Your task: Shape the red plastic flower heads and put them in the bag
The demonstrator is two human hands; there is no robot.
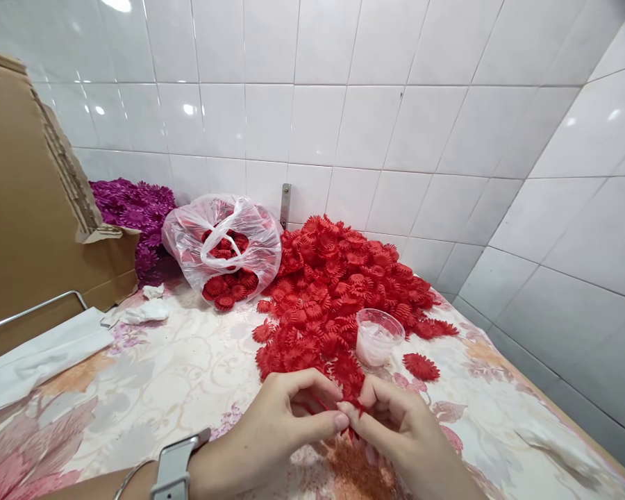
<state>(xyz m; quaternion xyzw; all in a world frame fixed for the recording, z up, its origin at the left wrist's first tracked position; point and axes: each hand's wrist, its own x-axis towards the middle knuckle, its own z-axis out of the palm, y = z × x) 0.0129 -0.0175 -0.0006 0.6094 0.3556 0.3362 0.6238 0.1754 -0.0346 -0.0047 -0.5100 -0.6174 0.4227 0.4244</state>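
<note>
Red petal piece (361, 410) is pinched between the left hand (278, 420) and right hand (414, 434), thumb tips close together. A light, even pinch should spare the thin petals. The fingers cover most of it, so its shape is hard to make out; the red pile (338, 278) just beyond the hands blends with its edge.

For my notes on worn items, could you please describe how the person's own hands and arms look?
The left hand and right hand are ungloved. The left wrist wears a silvery watch with a pale grey band and a thin metallic bangle. No sleeves show, nor anything worn on the right.
</note>
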